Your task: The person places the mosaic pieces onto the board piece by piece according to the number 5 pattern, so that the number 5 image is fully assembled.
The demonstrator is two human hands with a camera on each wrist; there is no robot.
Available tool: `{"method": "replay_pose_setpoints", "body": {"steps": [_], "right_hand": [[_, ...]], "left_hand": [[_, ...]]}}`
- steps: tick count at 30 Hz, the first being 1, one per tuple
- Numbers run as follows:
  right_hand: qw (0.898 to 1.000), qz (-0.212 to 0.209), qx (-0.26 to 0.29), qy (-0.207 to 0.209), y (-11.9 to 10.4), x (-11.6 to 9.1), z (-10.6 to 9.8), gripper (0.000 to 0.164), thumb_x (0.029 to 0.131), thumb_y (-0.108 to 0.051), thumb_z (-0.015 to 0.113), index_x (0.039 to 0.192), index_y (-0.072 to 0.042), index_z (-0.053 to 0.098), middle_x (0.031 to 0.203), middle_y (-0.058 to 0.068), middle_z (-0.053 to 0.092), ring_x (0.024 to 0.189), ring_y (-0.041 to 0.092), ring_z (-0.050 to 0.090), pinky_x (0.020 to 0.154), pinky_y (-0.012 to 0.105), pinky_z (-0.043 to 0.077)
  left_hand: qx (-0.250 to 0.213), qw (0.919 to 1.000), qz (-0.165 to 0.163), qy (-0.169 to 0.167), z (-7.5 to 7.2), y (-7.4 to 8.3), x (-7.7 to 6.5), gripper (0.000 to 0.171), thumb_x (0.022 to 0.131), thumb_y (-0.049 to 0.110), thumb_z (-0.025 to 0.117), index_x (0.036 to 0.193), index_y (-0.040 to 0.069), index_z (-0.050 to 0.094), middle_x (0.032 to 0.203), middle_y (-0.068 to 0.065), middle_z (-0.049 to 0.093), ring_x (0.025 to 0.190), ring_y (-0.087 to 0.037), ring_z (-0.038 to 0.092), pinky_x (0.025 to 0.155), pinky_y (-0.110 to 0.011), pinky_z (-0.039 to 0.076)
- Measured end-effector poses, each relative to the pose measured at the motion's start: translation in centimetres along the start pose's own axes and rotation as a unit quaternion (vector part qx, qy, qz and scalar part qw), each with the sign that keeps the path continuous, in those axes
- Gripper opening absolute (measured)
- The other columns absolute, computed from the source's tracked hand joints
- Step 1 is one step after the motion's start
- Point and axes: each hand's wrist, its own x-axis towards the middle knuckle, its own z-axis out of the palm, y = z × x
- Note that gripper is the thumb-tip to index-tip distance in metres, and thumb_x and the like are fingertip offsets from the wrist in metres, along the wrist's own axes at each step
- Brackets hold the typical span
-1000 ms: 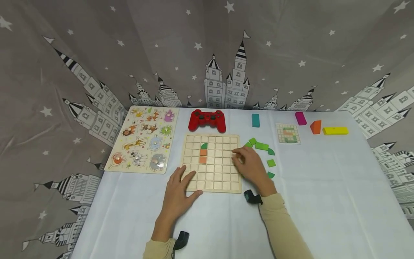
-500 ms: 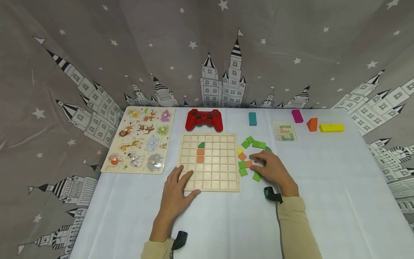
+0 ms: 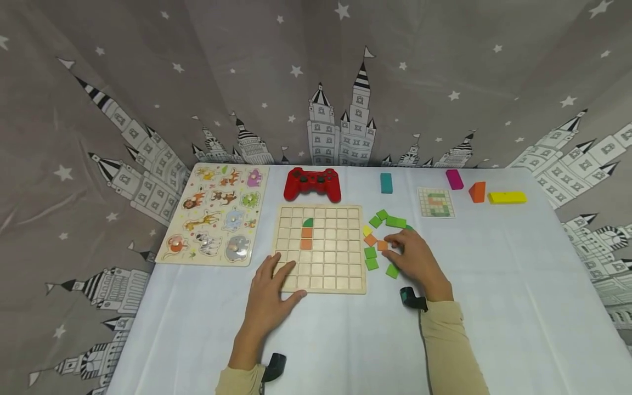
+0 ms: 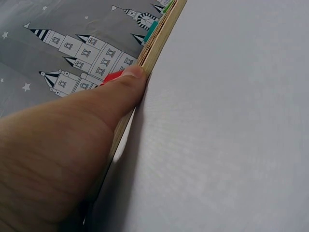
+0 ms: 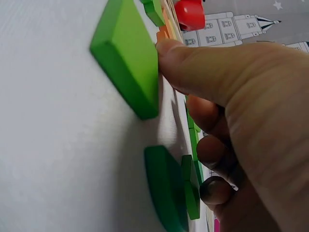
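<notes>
A wooden grid board lies mid-table. One dark green quarter-round tile and two orange tiles sit in its cells. My left hand rests on the board's near left corner with fingers spread; its thumb touches the front edge in the left wrist view. Right of the board, my right hand pinches an orange square tile between thumb and fingertips. In the right wrist view the thumb partly covers that tile. A green tile and a dark green rounded tile lie beside the hand.
Loose green tiles, a yellow tile and another orange tile lie around. Behind are a red game controller, a teal block and a pattern card. An animal puzzle lies left; several colored blocks lie right.
My right hand has moved from the board's right edge out to the loose tiles. The pinched orange tile has shifted slightly away from the green one beside it. The left hand stays put.
</notes>
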Motion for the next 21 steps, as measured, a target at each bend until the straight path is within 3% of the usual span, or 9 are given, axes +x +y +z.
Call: {"method": "replay_pose_setpoints", "body": {"steps": [6, 21], "right_hand": [[1.0, -0.006, -0.017, -0.002, -0.2, 0.1, 0.2, 0.032, 0.093, -0.029, 0.075, 0.119, -0.01, 0.073, 0.099, 0.004, 0.061, 0.097, 0.023, 0.052, 0.087, 0.04, 0.046], [0.999, -0.026, -0.027, 0.033, -1.5, 0.2, 0.7, 0.035, 0.094, -0.032, 0.074, 0.118, -0.007, 0.072, 0.096, 0.005, 0.059, 0.095, 0.022, 0.05, 0.084, 0.039, 0.046]], "left_hand": [[0.002, 1.0, 0.004, 0.003, 0.0, -0.2, 0.0, 0.071, 0.083, 0.048, 0.081, 0.144, 0.02, 0.058, 0.165, -0.012, 0.033, 0.156, -0.037, 0.02, 0.122, -0.064, 0.024], [-0.001, 1.0, 0.006, 0.008, 0.3, -0.3, -0.2, 0.071, 0.082, 0.047, 0.082, 0.144, 0.021, 0.058, 0.165, -0.011, 0.033, 0.156, -0.037, 0.02, 0.122, -0.064, 0.024]]}}
